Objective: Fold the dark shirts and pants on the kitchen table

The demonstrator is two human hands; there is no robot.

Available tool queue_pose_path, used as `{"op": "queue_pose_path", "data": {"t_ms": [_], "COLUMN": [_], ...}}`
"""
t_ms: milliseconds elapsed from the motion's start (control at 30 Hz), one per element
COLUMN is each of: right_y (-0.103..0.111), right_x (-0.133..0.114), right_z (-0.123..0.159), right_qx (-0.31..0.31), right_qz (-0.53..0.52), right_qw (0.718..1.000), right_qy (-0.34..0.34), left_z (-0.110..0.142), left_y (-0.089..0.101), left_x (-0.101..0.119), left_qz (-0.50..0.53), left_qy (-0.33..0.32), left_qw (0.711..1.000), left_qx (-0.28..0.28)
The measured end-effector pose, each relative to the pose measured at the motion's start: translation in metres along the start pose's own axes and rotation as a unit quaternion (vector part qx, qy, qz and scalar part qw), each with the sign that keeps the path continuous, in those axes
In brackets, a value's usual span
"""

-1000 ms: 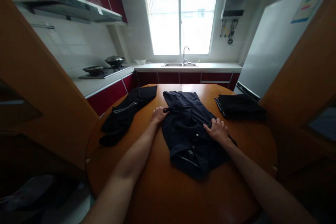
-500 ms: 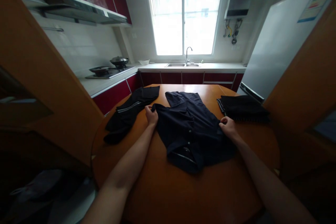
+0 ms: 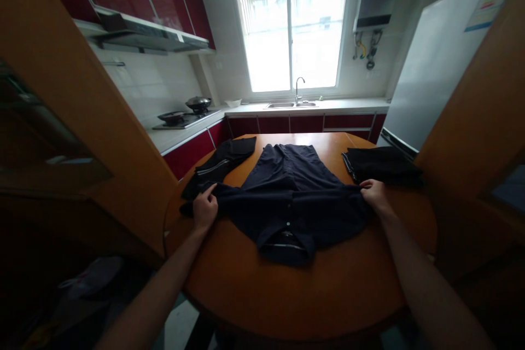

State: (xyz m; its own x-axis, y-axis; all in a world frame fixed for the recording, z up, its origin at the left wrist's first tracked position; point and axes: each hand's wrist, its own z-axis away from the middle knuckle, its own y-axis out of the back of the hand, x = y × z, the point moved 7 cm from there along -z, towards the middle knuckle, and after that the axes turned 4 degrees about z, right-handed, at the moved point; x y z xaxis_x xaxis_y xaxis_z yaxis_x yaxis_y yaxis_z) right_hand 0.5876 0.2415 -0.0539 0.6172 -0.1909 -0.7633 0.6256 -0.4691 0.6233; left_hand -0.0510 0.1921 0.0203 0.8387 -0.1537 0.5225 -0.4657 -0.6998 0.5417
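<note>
Left grip [image 3: 205,209]: Narrow; pinches the outer end of one sleeve [image 3: 227,199] between thumb and pointing finger.
Right grip [image 3: 374,194]: Narrow too; pinches the end of the other sleeve [image 3: 348,197].
Navy shirt [image 3: 291,175]: Lies on the round counter [image 3: 295,306], between both grips, spread wide from one to the other. Runs on past both grips at the bottom part, with some wrinkles.
Collar [image 3: 287,256]: Sits about midway between both grips, but nearer to the close edge of the counter. Makes a loop, with a pale line inside.
White button [image 3: 288,223]: Shows small and bright just past the collar, between both grips.
Black striped clothes [image 3: 217,164]: Lie on the counter beside and past left grip, partly behind it. Too dark to tell where sleeve stops and these start.
Folded dark clothes [image 3: 381,164]: Rest in a flat pile just past right grip. Hard to tell if touching it.
Stove [image 3: 186,121]: Stands far past left grip, with a lidded pan [image 3: 199,103] and a flat pan [image 3: 171,117] on top.
Sink [image 3: 281,105]: Sits far past the gap between both grips, with a bent tap [image 3: 297,90], under a bright window [image 3: 266,38].
Fridge [image 3: 430,65]: Stands tall and pale, well past right grip.
</note>
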Motion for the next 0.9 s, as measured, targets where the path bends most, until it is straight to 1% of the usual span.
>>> {"op": "queue_pose_path", "data": {"t_ms": [67,133,200,233,267,300,333,367,400,433,467,500,533,600,667,733,800,833,867,900], "right_y": [0.003,0.009,0.02,0.024,0.027,0.028,0.025,0.021,0.015,0.009,0.003,-0.002,-0.006,-0.011,-0.014,-0.013,-0.007,-0.002,0.003,0.008], "right_x": [-0.007,-0.022,-0.043,-0.055,-0.068,-0.08,-0.093,-0.104,-0.113,-0.12,-0.123,-0.125,-0.126,-0.128,-0.132,-0.136,-0.137,-0.136,-0.135,-0.135], "right_z": [0.007,0.019,0.04,0.055,0.072,0.092,0.115,0.141,0.168,0.194,0.218,0.236,0.249,0.26,0.261,0.258,0.259,0.262,0.266,0.272], "right_qx": [-0.003,0.01,0.047,0.062,0.066,0.051,0.015,-0.037,-0.096,-0.155,-0.204,-0.235,-0.252,-0.252,-0.243,-0.243,-0.256,-0.273,-0.3,-0.335], "right_qz": [0.042,0.107,0.168,0.182,0.179,0.16,0.128,0.091,0.062,0.049,0.048,0.052,0.059,0.075,0.085,0.084,0.073,0.065,0.056,0.047], "right_qw": [0.999,0.993,0.981,0.975,0.972,0.969,0.965,0.954,0.936,0.912,0.89,0.874,0.862,0.854,0.846,0.837,0.832,0.831,0.827,0.82], "right_qy": [0.019,0.047,0.084,0.11,0.141,0.179,0.228,0.283,0.334,0.376,0.405,0.423,0.435,0.449,0.466,0.483,0.486,0.481,0.473,0.462], "left_z": [0.015,0.03,0.044,0.051,0.057,0.063,0.07,0.077,0.085,0.094,0.103,0.111,0.117,0.123,0.126,0.13,0.137,0.141,0.146,0.152], "left_y": [0.006,0.011,0.02,0.026,0.033,0.038,0.04,0.039,0.036,0.032,0.027,0.023,0.018,0.009,0.0,-0.003,0.001,0.005,0.01,0.016], "left_x": [-0.013,-0.023,-0.023,-0.018,-0.01,0.001,0.015,0.031,0.049,0.067,0.085,0.102,0.116,0.137,0.15,0.158,0.163,0.165,0.167,0.17], "left_qz": [-0.047,-0.085,-0.114,-0.128,-0.138,-0.14,-0.13,-0.105,-0.07,-0.031,0.005,0.033,0.05,0.063,0.068,0.073,0.089,0.101,0.116,0.135], "left_qy": [0.027,0.048,0.036,0.015,-0.012,-0.044,-0.08,-0.121,-0.166,-0.209,-0.247,-0.278,-0.301,-0.329,-0.345,-0.353,-0.35,-0.341,-0.328,-0.313], "left_qw": [0.998,0.993,0.989,0.989,0.988,0.987,0.984,0.978,0.966,0.946,0.92,0.892,0.868,0.838,0.82,0.808,0.796,0.789,0.779,0.764], "left_qx": [-0.034,-0.072,-0.084,-0.078,-0.071,-0.073,-0.092,-0.132,-0.186,-0.247,-0.305,-0.354,-0.391,-0.431,-0.452,-0.466,-0.486,-0.5,-0.521,-0.549]}}
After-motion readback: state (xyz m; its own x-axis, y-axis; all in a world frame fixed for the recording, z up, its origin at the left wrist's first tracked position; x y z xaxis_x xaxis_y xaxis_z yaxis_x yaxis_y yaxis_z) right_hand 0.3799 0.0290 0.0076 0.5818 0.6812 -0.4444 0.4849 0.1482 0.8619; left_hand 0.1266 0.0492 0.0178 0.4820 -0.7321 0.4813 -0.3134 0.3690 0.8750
